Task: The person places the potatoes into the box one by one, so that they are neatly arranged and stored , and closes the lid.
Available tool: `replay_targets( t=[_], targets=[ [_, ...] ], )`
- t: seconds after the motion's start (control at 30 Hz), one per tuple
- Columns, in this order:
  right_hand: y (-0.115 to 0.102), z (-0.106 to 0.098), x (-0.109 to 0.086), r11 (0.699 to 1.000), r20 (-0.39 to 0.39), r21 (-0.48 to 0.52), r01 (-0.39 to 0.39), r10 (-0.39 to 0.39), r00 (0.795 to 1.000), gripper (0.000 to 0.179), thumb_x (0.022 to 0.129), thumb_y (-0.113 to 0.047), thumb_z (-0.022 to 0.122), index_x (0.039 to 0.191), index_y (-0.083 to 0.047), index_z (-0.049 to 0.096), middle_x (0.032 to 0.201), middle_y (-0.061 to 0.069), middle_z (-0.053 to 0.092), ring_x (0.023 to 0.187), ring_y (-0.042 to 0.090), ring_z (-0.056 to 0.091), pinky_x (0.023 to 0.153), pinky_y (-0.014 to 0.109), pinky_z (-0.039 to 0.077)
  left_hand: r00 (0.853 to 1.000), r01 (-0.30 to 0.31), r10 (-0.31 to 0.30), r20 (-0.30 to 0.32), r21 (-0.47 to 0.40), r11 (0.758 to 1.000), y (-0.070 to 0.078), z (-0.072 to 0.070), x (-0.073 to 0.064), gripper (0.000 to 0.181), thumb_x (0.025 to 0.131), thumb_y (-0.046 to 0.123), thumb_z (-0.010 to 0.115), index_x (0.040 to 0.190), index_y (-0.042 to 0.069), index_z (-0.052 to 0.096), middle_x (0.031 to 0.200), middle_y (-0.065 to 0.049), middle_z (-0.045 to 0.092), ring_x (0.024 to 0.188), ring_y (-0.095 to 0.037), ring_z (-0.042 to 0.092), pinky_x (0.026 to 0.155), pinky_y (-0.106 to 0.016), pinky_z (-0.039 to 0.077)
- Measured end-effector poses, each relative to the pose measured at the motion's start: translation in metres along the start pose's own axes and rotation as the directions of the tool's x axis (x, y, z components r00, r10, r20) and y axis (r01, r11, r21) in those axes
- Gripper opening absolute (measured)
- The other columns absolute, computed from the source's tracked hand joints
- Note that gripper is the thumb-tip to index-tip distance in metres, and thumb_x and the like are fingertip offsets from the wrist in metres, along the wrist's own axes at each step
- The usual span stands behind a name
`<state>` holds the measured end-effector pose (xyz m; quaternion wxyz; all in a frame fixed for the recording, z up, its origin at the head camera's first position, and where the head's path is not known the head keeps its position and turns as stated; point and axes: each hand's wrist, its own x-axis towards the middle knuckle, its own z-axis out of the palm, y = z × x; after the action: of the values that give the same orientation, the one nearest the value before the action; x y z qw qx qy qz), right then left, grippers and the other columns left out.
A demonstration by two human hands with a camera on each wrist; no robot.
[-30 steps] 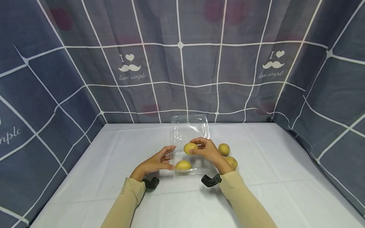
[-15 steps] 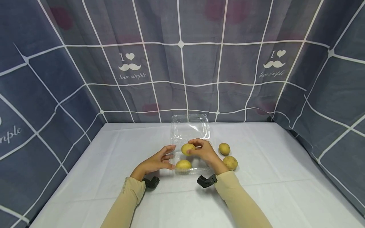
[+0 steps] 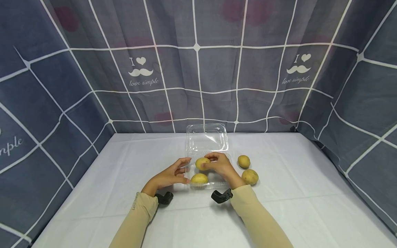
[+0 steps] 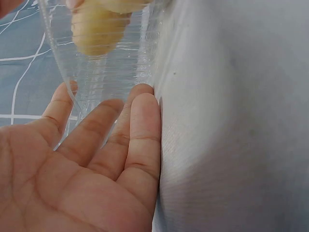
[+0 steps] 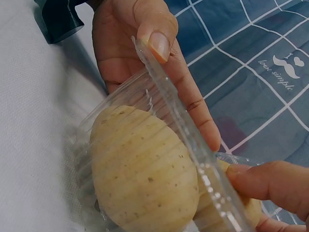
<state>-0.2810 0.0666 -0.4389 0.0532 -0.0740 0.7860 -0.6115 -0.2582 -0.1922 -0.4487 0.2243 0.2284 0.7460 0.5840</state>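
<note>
A clear plastic clamshell box (image 3: 214,185) stands in the middle of the table, its lid (image 3: 207,139) tipped back. One potato (image 3: 199,178) lies in the front left of the base, showing large through the ribbed wall in the right wrist view. Inside the box, toward its back left, my right hand (image 3: 221,166) holds a second potato (image 3: 202,163) between thumb and fingers. My left hand (image 3: 170,175) rests against the box's left side. Its fingers (image 4: 145,116) lie fairly straight along the outer wall, and the thumb (image 5: 160,44) touches the rim near the front corner.
Two more potatoes, a smaller one (image 3: 243,161) and a larger one (image 3: 250,176), lie on the white tablecloth (image 3: 297,172) right of the box. A grey checked curtain (image 3: 217,75) hangs behind and at both sides. Black cameras (image 3: 222,196) sit on the wrists.
My right hand has moved left and slightly lower with its potato, deeper into the box. The left hand, the box and the loose potatoes have stayed in place.
</note>
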Motion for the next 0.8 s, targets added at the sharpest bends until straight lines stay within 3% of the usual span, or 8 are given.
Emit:
replay_targets(
  t=[0.2, 0.43, 0.8],
  targets=[
    [0.000, 0.003, 0.001, 0.999, 0.009, 0.008, -0.044, 0.044, 0.999, 0.039, 0.083, 0.001, 0.085, 0.119, 0.010, 0.073, 0.113, 0.020, 0.073, 0.099, 0.025, 0.069, 0.079, 0.027, 0.061, 1.000, -0.003, 0.003, 0.001, 0.002, 1.000, -0.001, 0.000, 0.000, 0.097, 0.097, 0.010, 0.079, 0.169, -0.001, 0.016, 0.177, -0.026, 0.015, 0.159, -0.052, 0.025, 0.129, -0.062, 0.026],
    [-0.003, 0.010, 0.000, 0.997, 0.001, -0.054, -0.062, 0.063, 0.998, 0.042, 0.082, -0.005, 0.087, 0.119, 0.008, 0.073, 0.110, 0.017, 0.074, 0.094, 0.022, 0.069, 0.078, 0.027, 0.062, 1.000, -0.005, 0.005, 0.008, -0.003, 1.000, -0.001, 0.000, -0.001, 0.096, 0.097, 0.011, 0.079, 0.169, -0.001, 0.015, 0.177, -0.026, 0.014, 0.160, -0.051, 0.024, 0.129, -0.062, 0.025],
    [-0.004, 0.017, 0.004, 0.995, 0.017, -0.038, -0.097, 0.097, 0.995, 0.041, 0.081, -0.001, 0.087, 0.117, 0.010, 0.071, 0.103, 0.018, 0.075, 0.081, 0.018, 0.071, 0.073, 0.028, 0.065, 1.000, -0.006, 0.006, 0.007, -0.004, 1.000, -0.001, -0.001, 0.000, 0.096, 0.097, 0.011, 0.079, 0.170, 0.000, 0.017, 0.177, -0.025, 0.015, 0.160, -0.050, 0.025, 0.129, -0.061, 0.026]
  ],
)
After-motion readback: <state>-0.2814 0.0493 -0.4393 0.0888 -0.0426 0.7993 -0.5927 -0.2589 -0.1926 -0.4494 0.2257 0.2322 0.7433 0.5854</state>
